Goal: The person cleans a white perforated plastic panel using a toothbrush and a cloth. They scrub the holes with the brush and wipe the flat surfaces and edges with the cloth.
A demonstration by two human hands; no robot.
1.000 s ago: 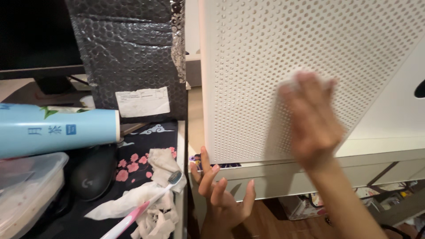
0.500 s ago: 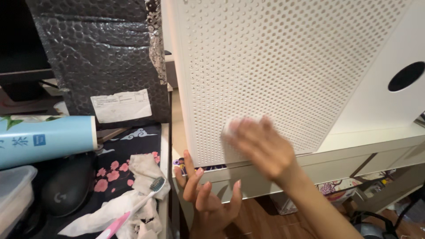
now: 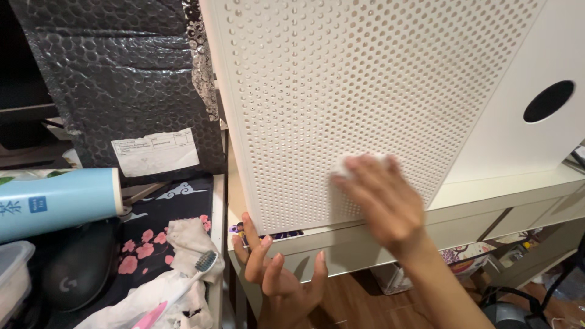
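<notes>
R hand (image 3: 384, 204) flat against the tall white perforated plastic housing (image 3: 365, 91), fingers pressing a small white wipe/tissue pad (image 3: 344, 166) onto the hole-pattern panel, low on the front face, just above the bottom edge. Hand closed down on the pad, not spread wide. Vs 0.5 s ago the pad + hand sit a bit further right and slightly higher; 1 s ago hand was up and well to the right, motion-blurred. So strokes run side to side across the lower panel — looks like wiping is mid-way, lower strip being covered now.

L hand (image 3: 277, 271) below, fingers open and splayed, tips touching the bottom left corner of the housing and the edge of the cream shelf/desk top (image 3: 487, 192) it stands on; holds nothing, bracing. Pose basically unchanged across frames.

Left side: black bubble-wrap mailer w/ white label (image 3: 122, 79), light blue cylinder tube (image 3: 58, 201), black computer mouse (image 3: 76, 265), crumpled white tissues (image 3: 183, 244), pink-handled toothbrush (image 3: 177, 292) lying on them, floral black mat (image 3: 146, 244). Round dark hole (image 3: 547, 101) on housing's right side face.
</notes>
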